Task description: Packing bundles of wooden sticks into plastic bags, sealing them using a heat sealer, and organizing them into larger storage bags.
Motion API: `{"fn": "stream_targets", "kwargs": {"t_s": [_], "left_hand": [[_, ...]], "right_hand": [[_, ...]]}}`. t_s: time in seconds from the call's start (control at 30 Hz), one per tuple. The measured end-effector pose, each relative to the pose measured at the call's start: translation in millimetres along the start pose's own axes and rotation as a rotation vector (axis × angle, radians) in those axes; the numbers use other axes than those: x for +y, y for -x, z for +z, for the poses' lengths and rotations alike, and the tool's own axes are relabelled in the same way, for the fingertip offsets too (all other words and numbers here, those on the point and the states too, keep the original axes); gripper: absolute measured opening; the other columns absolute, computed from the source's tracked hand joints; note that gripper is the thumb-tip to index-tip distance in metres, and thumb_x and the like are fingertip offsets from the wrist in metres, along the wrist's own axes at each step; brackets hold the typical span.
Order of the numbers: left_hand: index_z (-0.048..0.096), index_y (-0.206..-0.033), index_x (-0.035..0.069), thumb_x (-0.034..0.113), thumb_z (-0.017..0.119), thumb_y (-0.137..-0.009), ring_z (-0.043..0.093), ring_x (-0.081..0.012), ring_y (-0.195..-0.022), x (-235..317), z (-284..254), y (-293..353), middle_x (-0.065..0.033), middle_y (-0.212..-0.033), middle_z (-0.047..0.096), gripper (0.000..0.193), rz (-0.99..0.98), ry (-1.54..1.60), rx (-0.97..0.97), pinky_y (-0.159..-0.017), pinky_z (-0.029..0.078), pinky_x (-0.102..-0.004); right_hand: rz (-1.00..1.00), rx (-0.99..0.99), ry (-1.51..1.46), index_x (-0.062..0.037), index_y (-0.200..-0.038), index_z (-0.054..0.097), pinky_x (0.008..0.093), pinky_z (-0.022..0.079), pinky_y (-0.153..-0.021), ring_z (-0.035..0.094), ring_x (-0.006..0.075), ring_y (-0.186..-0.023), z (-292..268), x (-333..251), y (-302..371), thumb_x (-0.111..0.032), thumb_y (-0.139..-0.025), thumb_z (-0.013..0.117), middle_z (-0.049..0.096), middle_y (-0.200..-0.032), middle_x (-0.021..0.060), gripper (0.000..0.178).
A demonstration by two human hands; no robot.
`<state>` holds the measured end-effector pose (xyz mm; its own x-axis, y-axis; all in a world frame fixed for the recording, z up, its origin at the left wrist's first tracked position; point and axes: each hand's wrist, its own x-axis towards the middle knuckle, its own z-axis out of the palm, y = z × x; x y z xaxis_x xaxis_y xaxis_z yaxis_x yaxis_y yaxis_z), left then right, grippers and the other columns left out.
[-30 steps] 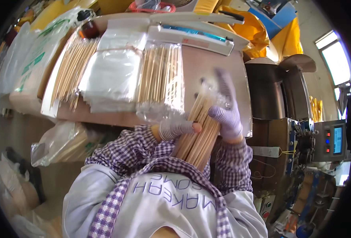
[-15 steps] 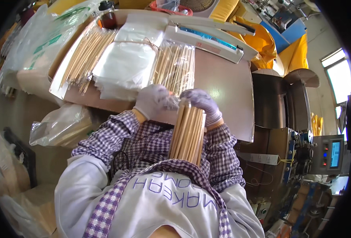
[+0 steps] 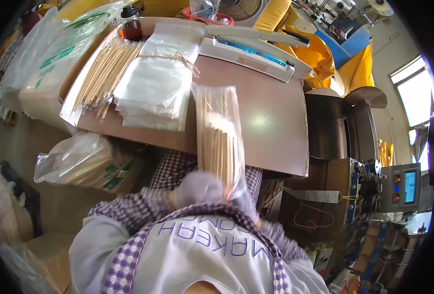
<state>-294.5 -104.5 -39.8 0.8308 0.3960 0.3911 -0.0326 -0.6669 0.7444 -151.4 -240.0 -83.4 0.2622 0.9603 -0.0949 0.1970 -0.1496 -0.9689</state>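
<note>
Hands (image 3: 212, 188) close fingers round bagged sticks (image 3: 218, 134) at table (image 3: 275, 122) edge, right half bare.

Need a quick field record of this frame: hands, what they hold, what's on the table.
left hand: gloved, gripping the lower end of the stick bundle
right hand: gloved, blurred, on the same bundle's lower end
held item: bundle of thin wooden sticks in a clear bag, standing up over the table edge
table: brown top
on table, left: stack of clear plastic bags tied with string; tray of loose sticks
on table, far edge: long white bag sealer
below table, left: bagged stick packs
</note>
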Motion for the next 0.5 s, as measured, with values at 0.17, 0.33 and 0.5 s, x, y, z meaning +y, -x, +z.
{"fn": "stream_targets", "kwargs": {"t_s": [0.17,0.33,0.5], "left_hand": [[0.064,-0.082,0.003,0.02,0.058,-0.083,0.051,-0.0036,-0.059,16,-17,-9,0.0002,-0.064,0.059,0.018,-0.648,0.701,-0.089,-0.054,0.041,-0.0173],[0.061,-0.086,0.002,0.003,0.058,-0.078,0.055,-0.0097,-0.081,55,-89,-148,-0.0021,-0.084,0.061,0.009,0.036,0.381,-0.05,-0.073,0.045,-0.0243],[0.059,-0.09,0.009,0.007,0.055,-0.077,0.058,-0.0203,-0.063,69,-178,-218,-0.0117,-0.076,0.061,0.014,-0.118,-0.491,0.231,-0.059,0.048,-0.0309]], "right_hand": [[-0.109,0.373,0.44,-0.0029,-0.101,0.051,0.0293,0.046,-0.053,0.054,0.0173,-0.059,-19,-55,4,-0.019,-0.067,0.073,0.054,-0.075,0.0086,0.044],[-0.788,0.489,1.017,-0.005,-0.091,0.06,0.0313,0.045,-0.056,0.053,0.0259,-0.06,-89,-162,-120,-0.008,-0.064,0.066,0.055,-0.069,0.0096,0.029],[-0.461,0.413,0.747,0.001,-0.085,0.061,0.0252,0.046,-0.058,0.057,0.015,-0.061,-155,-220,-169,-0.01,-0.075,0.06,0.06,-0.069,0.0054,0.015]]}}
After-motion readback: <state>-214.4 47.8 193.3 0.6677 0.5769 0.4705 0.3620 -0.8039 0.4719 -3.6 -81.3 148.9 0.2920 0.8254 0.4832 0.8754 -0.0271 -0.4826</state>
